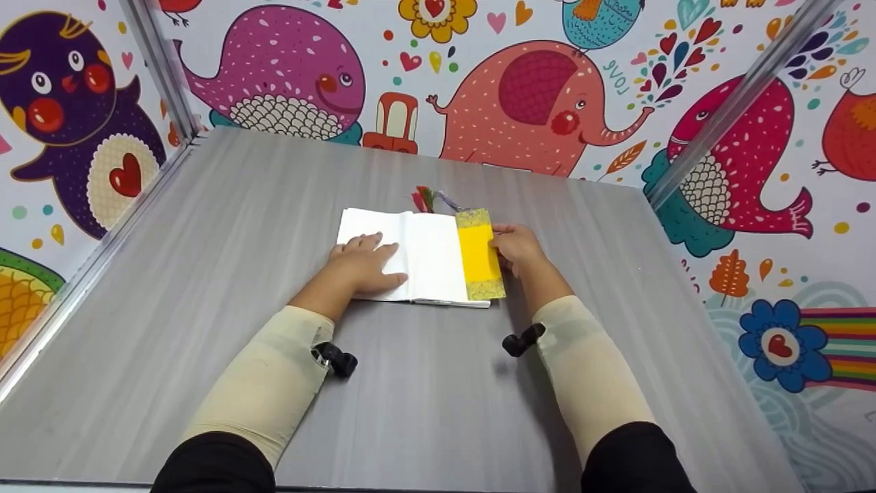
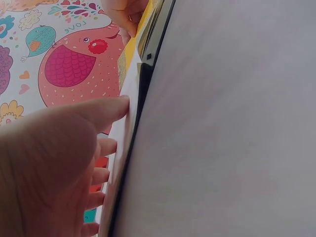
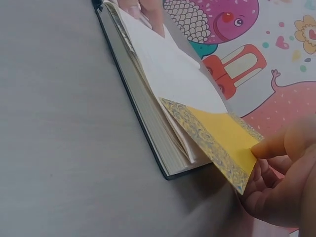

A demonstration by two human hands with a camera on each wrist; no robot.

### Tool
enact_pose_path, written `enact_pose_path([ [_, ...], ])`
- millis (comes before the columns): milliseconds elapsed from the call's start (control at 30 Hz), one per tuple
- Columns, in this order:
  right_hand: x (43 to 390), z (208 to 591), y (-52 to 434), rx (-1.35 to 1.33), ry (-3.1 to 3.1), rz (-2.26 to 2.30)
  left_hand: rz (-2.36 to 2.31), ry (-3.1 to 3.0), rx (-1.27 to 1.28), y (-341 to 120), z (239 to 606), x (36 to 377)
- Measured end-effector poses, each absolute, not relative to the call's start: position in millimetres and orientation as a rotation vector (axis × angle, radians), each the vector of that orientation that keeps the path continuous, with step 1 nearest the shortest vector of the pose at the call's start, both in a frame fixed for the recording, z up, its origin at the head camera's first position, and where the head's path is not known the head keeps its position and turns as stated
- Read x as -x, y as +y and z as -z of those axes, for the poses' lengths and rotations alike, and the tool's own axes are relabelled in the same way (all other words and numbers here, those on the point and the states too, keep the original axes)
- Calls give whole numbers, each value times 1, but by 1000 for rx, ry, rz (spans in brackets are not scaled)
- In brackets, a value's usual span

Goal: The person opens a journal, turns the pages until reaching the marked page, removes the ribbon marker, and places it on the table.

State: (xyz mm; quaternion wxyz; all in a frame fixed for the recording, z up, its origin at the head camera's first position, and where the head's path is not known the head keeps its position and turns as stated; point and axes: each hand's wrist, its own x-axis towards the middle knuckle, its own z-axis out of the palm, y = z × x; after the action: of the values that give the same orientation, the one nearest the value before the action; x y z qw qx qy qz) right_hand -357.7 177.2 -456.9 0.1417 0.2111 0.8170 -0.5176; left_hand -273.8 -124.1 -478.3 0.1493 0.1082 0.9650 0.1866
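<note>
An open book with blank white pages lies on the table, its dark cover edge showing underneath in the right wrist view. My left hand rests on the left page with its fingers spread and the thumb toward the middle fold. Along the right page's outer side is a yellow paper piece with patterned bands at both ends. Its outer edge is pinched by my right hand between thumb and fingers. In the right wrist view the yellow paper sticks out past the page block, raised off the table.
Red and green tassels and a pale cord lie just behind the book. The grey table meets a cartoon-printed wall panel at the back, with metal posts at the corners.
</note>
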Motion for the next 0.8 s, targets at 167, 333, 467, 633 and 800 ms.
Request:
enact_pose_path([
  [167, 356, 453, 187, -616, 2284, 1560, -540, 2774, -312, -124, 478, 274],
  [333, 356, 451, 201, -616, 2265, 1617, -532, 2772, -321, -124, 478, 274],
  [467, 357, 451, 211, -622, 2302, 1590, -518, 2772, -332, -124, 478, 275],
  [633, 358, 451, 220, -660, 2331, 1532, -530, 2775, -336, -126, 478, 274],
  [800, 358, 453, 228, -666, 2358, 1508, -527, 2777, -333, -125, 478, 273],
])
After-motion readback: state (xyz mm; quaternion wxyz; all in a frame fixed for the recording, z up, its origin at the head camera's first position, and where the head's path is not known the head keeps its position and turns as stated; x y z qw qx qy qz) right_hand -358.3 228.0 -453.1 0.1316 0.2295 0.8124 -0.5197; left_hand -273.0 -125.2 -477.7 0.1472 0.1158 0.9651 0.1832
